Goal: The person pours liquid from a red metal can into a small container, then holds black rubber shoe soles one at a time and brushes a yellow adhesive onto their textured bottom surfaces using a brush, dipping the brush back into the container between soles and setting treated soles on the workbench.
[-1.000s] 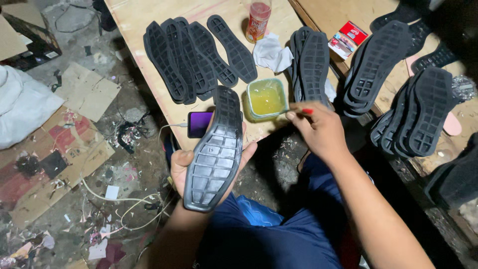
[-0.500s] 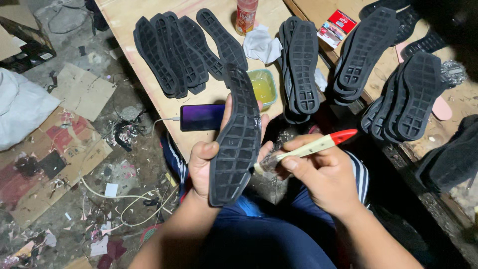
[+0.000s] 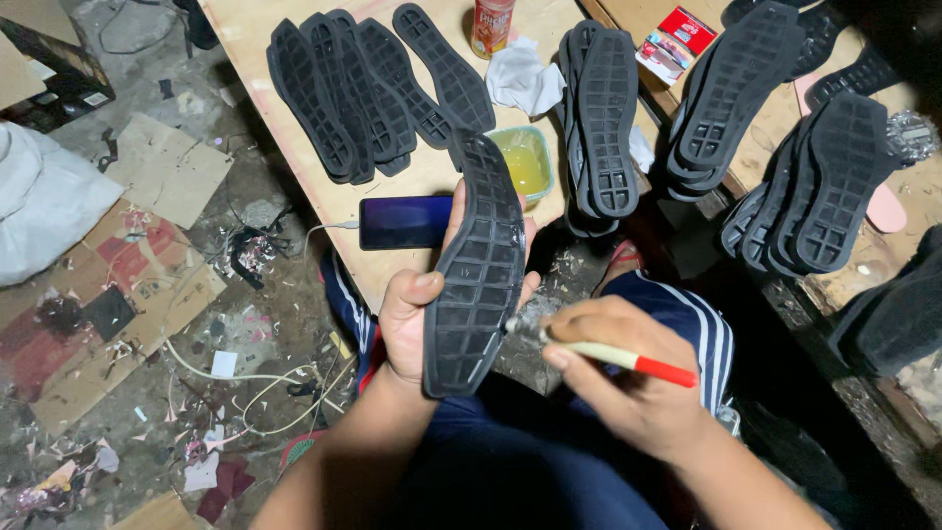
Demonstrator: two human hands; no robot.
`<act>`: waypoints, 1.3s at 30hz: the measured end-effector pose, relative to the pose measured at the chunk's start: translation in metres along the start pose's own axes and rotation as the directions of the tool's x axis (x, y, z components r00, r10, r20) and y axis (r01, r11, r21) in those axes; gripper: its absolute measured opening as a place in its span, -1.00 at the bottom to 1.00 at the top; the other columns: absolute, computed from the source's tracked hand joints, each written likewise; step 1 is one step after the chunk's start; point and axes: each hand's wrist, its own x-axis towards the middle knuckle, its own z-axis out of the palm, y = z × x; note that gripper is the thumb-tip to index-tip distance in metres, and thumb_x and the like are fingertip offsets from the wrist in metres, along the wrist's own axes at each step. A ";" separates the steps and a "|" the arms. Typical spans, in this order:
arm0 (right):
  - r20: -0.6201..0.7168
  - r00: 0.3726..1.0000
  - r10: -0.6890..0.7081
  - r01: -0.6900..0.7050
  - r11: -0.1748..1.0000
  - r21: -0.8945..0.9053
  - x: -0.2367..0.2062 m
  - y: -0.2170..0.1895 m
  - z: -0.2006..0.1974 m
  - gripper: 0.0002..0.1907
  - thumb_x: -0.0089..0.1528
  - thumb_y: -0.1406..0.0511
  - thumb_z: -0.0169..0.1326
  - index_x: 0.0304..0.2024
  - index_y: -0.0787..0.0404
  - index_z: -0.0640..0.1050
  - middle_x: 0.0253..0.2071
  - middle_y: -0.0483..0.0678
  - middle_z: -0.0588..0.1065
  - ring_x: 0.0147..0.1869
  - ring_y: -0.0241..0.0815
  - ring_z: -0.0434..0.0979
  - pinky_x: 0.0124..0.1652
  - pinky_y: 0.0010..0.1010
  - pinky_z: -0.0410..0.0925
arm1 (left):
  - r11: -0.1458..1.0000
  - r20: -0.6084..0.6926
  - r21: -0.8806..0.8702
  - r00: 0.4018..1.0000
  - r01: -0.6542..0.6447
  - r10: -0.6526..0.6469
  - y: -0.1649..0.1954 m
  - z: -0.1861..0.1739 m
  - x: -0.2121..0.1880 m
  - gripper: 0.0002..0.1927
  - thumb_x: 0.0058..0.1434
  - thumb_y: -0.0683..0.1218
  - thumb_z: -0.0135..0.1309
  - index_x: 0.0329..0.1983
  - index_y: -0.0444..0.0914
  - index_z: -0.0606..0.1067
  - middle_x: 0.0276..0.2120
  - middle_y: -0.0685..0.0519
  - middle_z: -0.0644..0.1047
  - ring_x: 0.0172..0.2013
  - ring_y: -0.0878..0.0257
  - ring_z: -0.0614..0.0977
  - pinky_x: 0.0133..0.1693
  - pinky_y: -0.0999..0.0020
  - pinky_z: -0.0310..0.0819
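From the head camera, the left hand [image 3: 417, 329] wraps its fingers around a black shoe sole [image 3: 476, 265], held tread-up over the lap just below the wooden table [image 3: 412, 177] edge. The right hand [image 3: 628, 373] pinches a brush [image 3: 599, 351] (cream handle, red end), bristles touching the sole's right edge. A dark phone [image 3: 404, 222] and a green tub of glue [image 3: 526, 162] sit just behind

Both forearms are bare, with no sleeves, watch or rings showing on the left hand [image 3: 417, 329] or the right hand [image 3: 628, 378]. The person wears dark navy trousers [image 3: 510, 471] with white side stripes.
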 end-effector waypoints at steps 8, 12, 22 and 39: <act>0.041 0.991 -0.125 0.129 0.986 -0.109 -0.001 0.002 0.012 -0.77 0.18 0.45 0.31 -0.16 0.31 0.53 -0.16 0.06 0.58 -0.10 -0.05 0.67 -0.12 -0.39 0.52 | 1.000 -0.017 0.028 1.000 -0.012 0.012 -0.001 -0.004 0.006 0.02 0.17 -0.04 0.01 0.67 0.10 -0.14 0.58 0.00 0.04 0.55 0.11 0.09 0.45 -0.05 -0.03; 0.095 0.986 -0.133 0.137 0.990 -0.028 -0.016 -0.006 0.017 -0.75 0.16 0.44 0.32 -0.16 0.29 0.53 -0.17 0.07 0.59 -0.10 -0.03 0.68 -0.13 -0.39 0.52 | 0.997 -0.003 0.010 0.997 -0.071 0.071 -0.004 -0.012 0.012 -0.02 0.20 -0.04 -0.01 0.66 0.17 -0.12 0.56 0.07 0.07 0.54 0.11 0.10 0.47 -0.25 -0.10; -0.069 0.996 -0.057 0.041 0.977 -0.209 -0.020 -0.005 0.012 -0.73 0.17 0.46 0.30 -0.11 0.33 0.53 -0.15 0.11 0.60 -0.11 -0.09 0.68 -0.11 -0.40 0.53 | 0.999 0.086 -0.029 0.995 -0.039 0.041 -0.012 -0.015 0.024 -0.09 0.30 0.00 -0.03 0.65 0.33 -0.12 0.52 0.17 0.15 0.53 0.07 0.13 0.39 -0.59 -0.17; 0.053 0.999 0.000 0.003 0.998 -0.069 -0.010 -0.009 0.005 -0.72 0.16 0.49 0.25 -0.07 0.30 0.57 0.04 0.12 0.57 0.07 -0.05 0.67 0.06 -0.36 0.50 | 0.959 0.010 -0.232 0.986 0.163 -0.166 -0.032 -0.030 0.027 -0.25 0.40 0.00 -0.13 0.65 0.24 0.04 0.46 0.10 0.28 0.48 0.01 0.20 0.36 -0.60 -0.18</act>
